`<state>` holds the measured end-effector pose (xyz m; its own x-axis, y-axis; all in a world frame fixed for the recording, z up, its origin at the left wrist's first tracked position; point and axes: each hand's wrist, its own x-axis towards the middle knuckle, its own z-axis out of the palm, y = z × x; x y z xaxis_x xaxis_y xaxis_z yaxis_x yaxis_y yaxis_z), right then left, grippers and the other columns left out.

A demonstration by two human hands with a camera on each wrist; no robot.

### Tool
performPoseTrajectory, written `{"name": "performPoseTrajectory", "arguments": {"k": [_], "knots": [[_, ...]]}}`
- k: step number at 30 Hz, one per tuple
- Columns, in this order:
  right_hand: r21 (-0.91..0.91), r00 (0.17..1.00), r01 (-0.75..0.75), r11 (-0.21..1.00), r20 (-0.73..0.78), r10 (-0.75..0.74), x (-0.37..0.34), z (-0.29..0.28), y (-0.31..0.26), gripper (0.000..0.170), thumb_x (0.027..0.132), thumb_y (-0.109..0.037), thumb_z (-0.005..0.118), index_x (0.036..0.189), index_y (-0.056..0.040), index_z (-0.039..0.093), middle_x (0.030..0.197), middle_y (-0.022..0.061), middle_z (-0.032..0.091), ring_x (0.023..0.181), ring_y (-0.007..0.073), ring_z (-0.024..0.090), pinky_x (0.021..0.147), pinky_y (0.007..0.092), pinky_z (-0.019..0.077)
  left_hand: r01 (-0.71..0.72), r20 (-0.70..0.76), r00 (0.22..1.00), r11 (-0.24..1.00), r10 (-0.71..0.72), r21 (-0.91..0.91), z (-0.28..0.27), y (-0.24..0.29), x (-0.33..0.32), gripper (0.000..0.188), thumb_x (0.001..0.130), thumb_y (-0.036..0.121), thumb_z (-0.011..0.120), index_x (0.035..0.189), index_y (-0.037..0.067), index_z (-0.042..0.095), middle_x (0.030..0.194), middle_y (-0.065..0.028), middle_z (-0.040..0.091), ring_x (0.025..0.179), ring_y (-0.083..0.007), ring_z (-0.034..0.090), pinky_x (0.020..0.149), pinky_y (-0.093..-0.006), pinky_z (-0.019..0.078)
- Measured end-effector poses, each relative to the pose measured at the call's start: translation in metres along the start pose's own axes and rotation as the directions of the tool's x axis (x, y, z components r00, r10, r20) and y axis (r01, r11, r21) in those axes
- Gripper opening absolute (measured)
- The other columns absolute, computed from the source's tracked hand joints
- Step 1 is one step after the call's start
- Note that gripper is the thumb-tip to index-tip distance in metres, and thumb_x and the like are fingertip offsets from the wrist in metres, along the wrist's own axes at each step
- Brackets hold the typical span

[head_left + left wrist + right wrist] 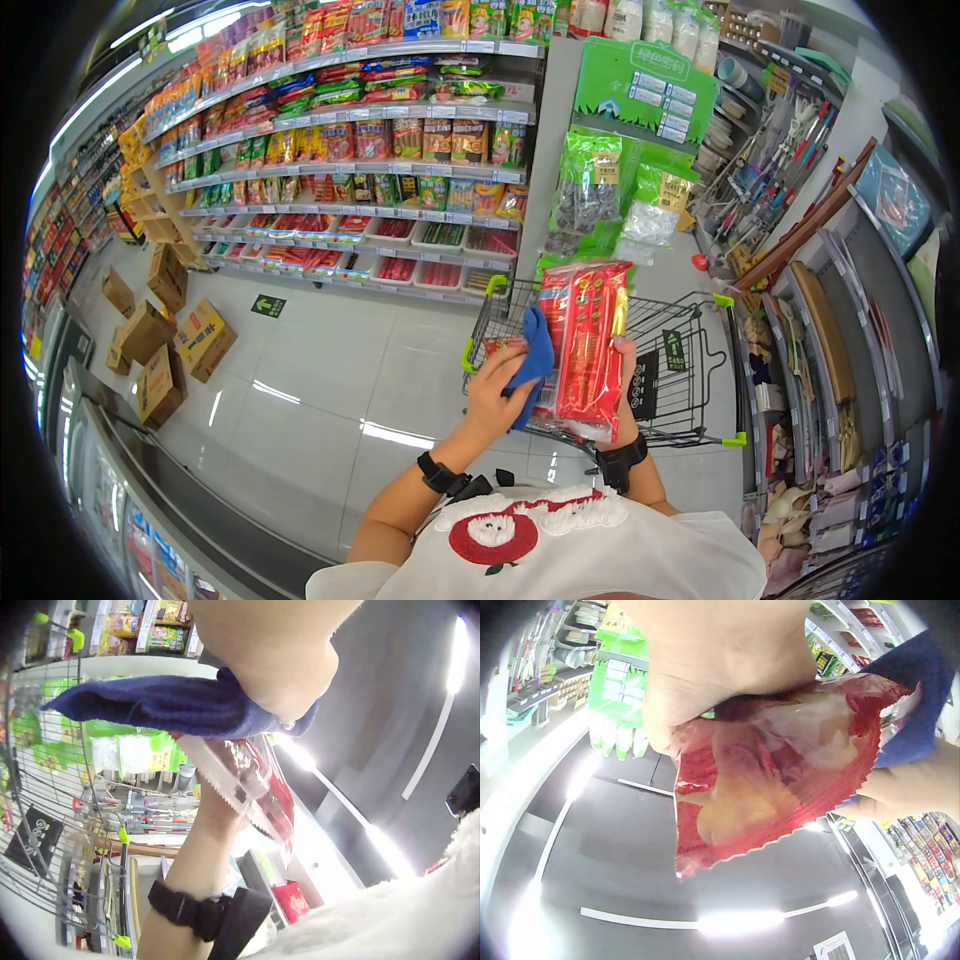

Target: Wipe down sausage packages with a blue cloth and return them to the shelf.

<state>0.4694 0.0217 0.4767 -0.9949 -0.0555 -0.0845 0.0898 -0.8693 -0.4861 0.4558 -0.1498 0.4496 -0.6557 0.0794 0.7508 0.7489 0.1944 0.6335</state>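
Observation:
My right hand [627,372] grips a long red, clear-fronted snack packet [590,350] by its right side, thumb over the edge. The packet stands upright in front of my chest, over the shopping cart. On its left side, my left hand [498,392] holds a folded blue cloth [537,352] bunched under the fingers, against the packet. In the left wrist view the cloth [165,705] hangs out from the hand beside the packet's toothed end. The right wrist view shows the packet's crinkled, see-through end [780,765] below the right hand [727,652].
A wire shopping cart [690,400] with green corners stands right behind the packet. Shelves of snacks [360,145] rise ahead, beside a green hanging display [645,90]. Cardboard boxes [150,330] lie on the tiled floor at left. Household goods shelves [850,330] line the right.

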Motion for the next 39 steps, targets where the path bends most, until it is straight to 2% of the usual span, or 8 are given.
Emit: {"name": "performPoseTrajectory", "arguments": {"k": [11,16,20,27,29,31,33,39], "knots": [[-0.102,0.99,-0.107,0.989,0.083,0.115,-0.014,-0.028,0.016,0.058,0.07,-0.02,0.053,0.12,0.0066,0.04,0.106,0.0217,0.056,0.087,0.0313,0.06,0.077,0.0412,0.0515,0.126,-0.19,0.975,0.991,-0.116,0.041,-0.005,-0.006,0.03,0.026,0.075,0.005,0.062,0.099,-0.002,0.054,0.101,-0.017,0.056,0.091,-0.0292,0.055,0.08,-0.0342,0.043],[-0.2,0.996,0.034,0.979,-0.079,-0.051,-0.02,-0.005,0.006,0.054,0.07,-0.024,0.053,0.117,0.0025,0.045,0.101,0.0161,0.058,0.084,0.0265,0.061,0.076,0.0377,0.0507,0.167,-0.067,0.984,0.986,-0.167,-0.007,0.009,0.001,0.002,0.026,0.072,0.005,0.064,0.095,-0.002,0.053,0.104,-0.0181,0.054,0.094,-0.0304,0.053,0.082,-0.035,0.0418],[-0.28,0.972,0.23,0.932,0.018,-0.234,-0.009,0.0,-0.013,0.055,0.07,-0.027,0.053,0.116,0.0021,0.045,0.101,0.0162,0.058,0.086,0.0265,0.06,0.077,0.0366,0.0501,0.088,-0.004,0.996,0.995,-0.088,-0.045,0.017,0.001,-0.012,0.025,0.069,0.004,0.065,0.09,-0.002,0.053,0.103,-0.0184,0.053,0.093,-0.0312,0.054,0.081,-0.0355,0.0418],[-0.048,0.905,0.421,0.906,-0.037,-0.423,-0.001,0.029,-0.022,0.048,0.077,-0.027,0.051,0.116,0.0005,0.045,0.105,0.0148,0.056,0.091,0.028,0.058,0.08,0.0386,0.0482,0.054,0.091,0.995,0.991,-0.043,-0.121,0.011,0.01,-0.013,0.029,0.064,0.001,0.067,0.089,-0.001,0.053,0.103,-0.0179,0.054,0.093,-0.0316,0.054,0.081,-0.0348,0.0426],[-0.401,0.702,0.647,0.649,-0.019,-0.712,-0.009,0.056,0.008,0.048,0.078,-0.031,0.049,0.115,-0.0003,0.046,0.103,0.0145,0.057,0.091,0.0269,0.058,0.08,0.038,0.048,0.036,0.109,0.994,0.996,-0.028,-0.076,0.006,0.01,-0.011,0.028,0.063,0.0,0.067,0.088,-0.001,0.053,0.103,-0.0178,0.054,0.092,-0.0315,0.055,0.08,-0.0349,0.0434],[-0.438,0.725,0.596,0.673,-0.066,-0.685,-0.013,0.056,0.007,0.048,0.078,-0.035,0.047,0.113,-0.0012,0.046,0.101,0.0141,0.057,0.09,0.0256,0.058,0.079,0.0371,0.0481,-0.027,0.096,0.995,0.994,0.038,-0.109,0.002,0.015,-0.002,0.026,0.062,-0.001,0.067,0.086,-0.001,0.056,0.102,-0.0175,0.056,0.094,-0.0319,0.056,0.081,-0.0358,0.0452],[-0.089,0.94,0.308,0.947,-0.125,-0.317,-0.003,0.051,-0.009,0.05,0.079,-0.039,0.045,0.111,-0.002,0.046,0.098,0.0137,0.058,0.088,0.0241,0.058,0.078,0.0358,0.0482,-0.167,0.13,0.974,0.977,0.184,-0.132,0.0,0.026,0.01,0.027,0.062,-0.001,0.066,0.088,0.0,0.058,0.102,-0.0165,0.057,0.099,-0.0334,0.055,0.084,-0.0376,0.045],[-0.36,0.861,0.458,0.813,-0.045,-0.506,-0.018,0.063,0.012,0.048,0.077,-0.046,0.046,0.102,-0.0051,0.05,0.088,0.0091,0.058,0.076,0.0196,0.057,0.069,0.0318,0.0475,-0.309,0.141,0.928,0.924,0.345,-0.226,0.003,0.041,0.025,0.027,0.062,0.0,0.067,0.088,0.0,0.059,0.1,-0.0163,0.058,0.102,-0.0359,0.055,0.084,-0.0393,0.0455]]}}
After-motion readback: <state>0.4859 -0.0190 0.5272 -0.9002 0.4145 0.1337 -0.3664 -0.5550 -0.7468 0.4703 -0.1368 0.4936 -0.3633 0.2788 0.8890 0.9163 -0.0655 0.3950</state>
